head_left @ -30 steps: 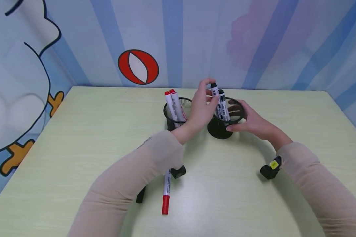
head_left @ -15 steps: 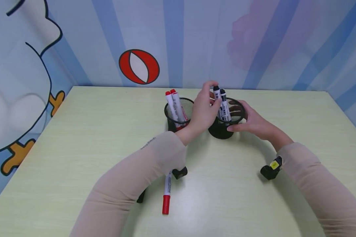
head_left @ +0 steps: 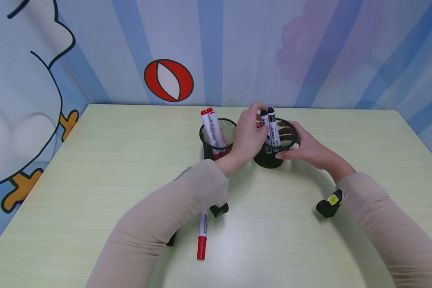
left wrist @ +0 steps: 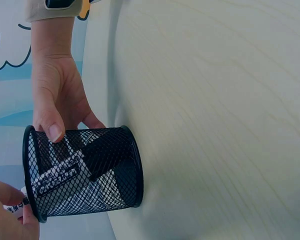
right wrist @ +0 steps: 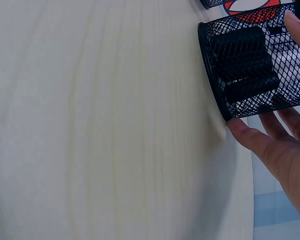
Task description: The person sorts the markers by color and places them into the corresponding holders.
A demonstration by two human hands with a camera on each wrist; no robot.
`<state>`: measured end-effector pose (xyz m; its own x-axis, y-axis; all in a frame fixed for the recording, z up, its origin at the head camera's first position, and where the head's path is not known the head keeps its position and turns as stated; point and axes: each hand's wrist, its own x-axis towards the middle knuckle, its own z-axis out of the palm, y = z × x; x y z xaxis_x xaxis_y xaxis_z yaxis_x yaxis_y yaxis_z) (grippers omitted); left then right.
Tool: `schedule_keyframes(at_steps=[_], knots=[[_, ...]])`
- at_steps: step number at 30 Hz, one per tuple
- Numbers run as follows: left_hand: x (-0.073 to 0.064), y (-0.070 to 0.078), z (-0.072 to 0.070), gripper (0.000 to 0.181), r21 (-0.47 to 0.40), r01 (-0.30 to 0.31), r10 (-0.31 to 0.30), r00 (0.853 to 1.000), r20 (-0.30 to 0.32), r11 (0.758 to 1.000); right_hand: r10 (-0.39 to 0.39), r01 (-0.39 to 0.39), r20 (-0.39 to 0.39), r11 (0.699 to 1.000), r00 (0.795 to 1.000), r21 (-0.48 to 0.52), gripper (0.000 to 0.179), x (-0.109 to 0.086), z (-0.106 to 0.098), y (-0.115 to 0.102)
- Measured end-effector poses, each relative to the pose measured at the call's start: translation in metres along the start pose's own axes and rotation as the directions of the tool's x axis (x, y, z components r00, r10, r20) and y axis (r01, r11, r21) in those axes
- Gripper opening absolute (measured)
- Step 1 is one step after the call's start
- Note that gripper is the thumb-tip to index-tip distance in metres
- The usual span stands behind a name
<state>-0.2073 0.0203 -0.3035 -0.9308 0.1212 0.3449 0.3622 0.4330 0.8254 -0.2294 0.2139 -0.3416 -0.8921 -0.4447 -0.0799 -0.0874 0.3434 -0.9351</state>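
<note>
My left hand (head_left: 250,134) pinches a white marker with a black end (head_left: 264,120), which stands inside the right black mesh pen cup (head_left: 266,161). Beside it in that cup leans another black-ended marker (head_left: 274,130). My right hand (head_left: 307,148) grips the cup from its right side, thumb in front and fingers behind. In the left wrist view the thumb of the right hand (left wrist: 60,95) lies on the mesh near the rim. Through the mesh, the right wrist view shows three black marker ends (right wrist: 245,62) near the cup's base.
Left of my left hand stands a second mesh cup (head_left: 208,153) holding red-ended markers (head_left: 209,128). A red-capped marker (head_left: 201,246) lies on the table (head_left: 266,240), partly under my left sleeve. A black object's end (head_left: 171,240) shows beside that sleeve. A printed wall (head_left: 237,52) stands behind.
My left hand has come down and slightly right, lowering the pinched marker further into the right cup. My right hand stays on the cup.
</note>
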Motion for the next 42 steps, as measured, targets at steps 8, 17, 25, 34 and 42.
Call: schedule_keyframes(at_steps=[8, 17, 25, 34, 42], knots=[[0.001, 0.002, 0.000, 0.041, -0.002, 0.056, -0.056, 0.998, 0.001, 0.998, -0.004, 0.004, 0.002, 1.000, 1.000, 0.010, 0.082, 0.000, 0.000, 0.000], [0.004, 0.004, -0.005, 0.052, -0.027, 0.095, -0.094, 0.995, 0.043, 0.995, -0.011, 0.011, -0.002, 1.000, 1.000, 0.009, 0.083, 0.000, 0.000, -0.001], [0.002, 0.012, -0.012, 0.055, -0.042, 0.140, -0.136, 0.988, 0.075, 0.989, 0.005, -0.005, 0.006, 1.000, 1.000, -0.001, 0.091, -0.001, -0.001, -0.004], [0.009, 0.018, -0.024, 0.054, -0.006, 0.074, -0.073, 0.992, 0.101, 0.997, -0.025, 0.025, 0.033, 1.000, 0.999, -0.006, 0.094, -0.004, -0.005, -0.004], [0.011, 0.018, -0.052, 0.062, -0.053, -0.018, 0.033, 0.958, 0.284, 0.998, -0.050, 0.052, 0.038, 0.998, 0.998, -0.045, 0.096, -0.010, -0.011, -0.012]])
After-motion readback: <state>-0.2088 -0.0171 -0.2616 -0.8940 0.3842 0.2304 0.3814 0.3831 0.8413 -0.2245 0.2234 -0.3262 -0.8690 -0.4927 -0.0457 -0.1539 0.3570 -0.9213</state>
